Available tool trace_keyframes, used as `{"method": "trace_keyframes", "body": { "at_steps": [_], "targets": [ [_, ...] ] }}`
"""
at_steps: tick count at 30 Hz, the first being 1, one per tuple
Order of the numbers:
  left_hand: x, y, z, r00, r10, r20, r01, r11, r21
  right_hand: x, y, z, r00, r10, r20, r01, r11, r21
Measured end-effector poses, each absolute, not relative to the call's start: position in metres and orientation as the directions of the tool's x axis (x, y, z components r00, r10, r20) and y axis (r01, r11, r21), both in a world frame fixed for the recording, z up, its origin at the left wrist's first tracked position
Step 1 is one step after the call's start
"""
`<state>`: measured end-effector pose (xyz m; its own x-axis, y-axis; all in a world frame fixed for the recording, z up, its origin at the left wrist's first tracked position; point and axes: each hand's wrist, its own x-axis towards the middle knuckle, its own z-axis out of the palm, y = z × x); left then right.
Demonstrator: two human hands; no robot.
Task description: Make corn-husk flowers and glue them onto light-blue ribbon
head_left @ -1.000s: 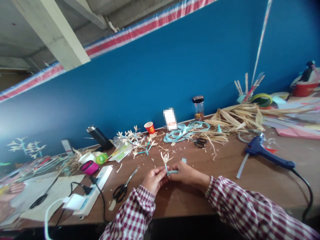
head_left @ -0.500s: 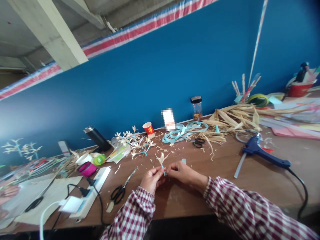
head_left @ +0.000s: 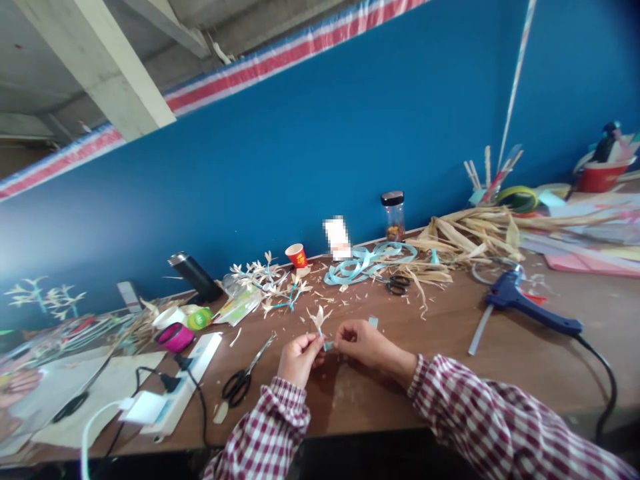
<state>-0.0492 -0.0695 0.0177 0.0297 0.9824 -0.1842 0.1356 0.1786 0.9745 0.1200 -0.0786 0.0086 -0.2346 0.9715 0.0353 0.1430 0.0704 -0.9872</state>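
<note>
My left hand (head_left: 300, 358) is closed, pinching the thin blue stem of a small pale husk flower (head_left: 319, 319) that points upward. A short stretch of light blue ribbon (head_left: 329, 346) runs from the stem across to my right hand (head_left: 369, 343). That hand is closed too, with its fingertips pinching the ribbon; a loose ribbon end (head_left: 373, 322) shows behind it. Left of my hands lie scissors (head_left: 245, 377) with black handles, their blades apart. Beyond the flower, blue-stemmed husk flowers (head_left: 290, 298) lie among scraps.
At right rests a blue glue gun (head_left: 530, 310) with its cord. Blue ribbon coils (head_left: 370, 262), black-handled scissors (head_left: 398, 285), dry husks (head_left: 465, 237), a jar (head_left: 394, 220) and a red cup (head_left: 297, 256) stand or lie behind. A power strip (head_left: 185, 387) and another person's hand (head_left: 23, 383) are at left.
The flower and my left hand have shifted slightly left. The gap between my hands has widened a little, with more ribbon showing between them.
</note>
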Motion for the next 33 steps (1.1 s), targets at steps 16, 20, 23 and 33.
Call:
{"method": "trace_keyframes", "body": {
  "at_steps": [16, 20, 23, 33],
  "targets": [
    [-0.056, -0.065, 0.013, 0.048, 0.992, -0.121, 0.146, 0.113, 0.983, 0.118, -0.081, 0.009, -0.235, 0.972, 0.02, 0.217, 0.072, -0.973],
    [-0.056, -0.064, 0.01, 0.066, 0.994, -0.091, 0.207, 0.075, 0.975, 0.12, -0.08, 0.007, -0.2, 0.979, 0.035, 0.296, 0.094, -0.95],
    [-0.058, -0.064, 0.008, 0.088, 0.993, -0.072, 0.253, 0.048, 0.966, 0.125, -0.083, 0.008, -0.171, 0.979, 0.115, 0.452, 0.182, -0.873],
    [-0.055, -0.065, 0.003, 0.072, 0.997, -0.027, 0.301, 0.004, 0.954, 0.124, -0.087, 0.004, -0.261, 0.953, 0.151, 0.582, 0.28, -0.764]
  ]
}}
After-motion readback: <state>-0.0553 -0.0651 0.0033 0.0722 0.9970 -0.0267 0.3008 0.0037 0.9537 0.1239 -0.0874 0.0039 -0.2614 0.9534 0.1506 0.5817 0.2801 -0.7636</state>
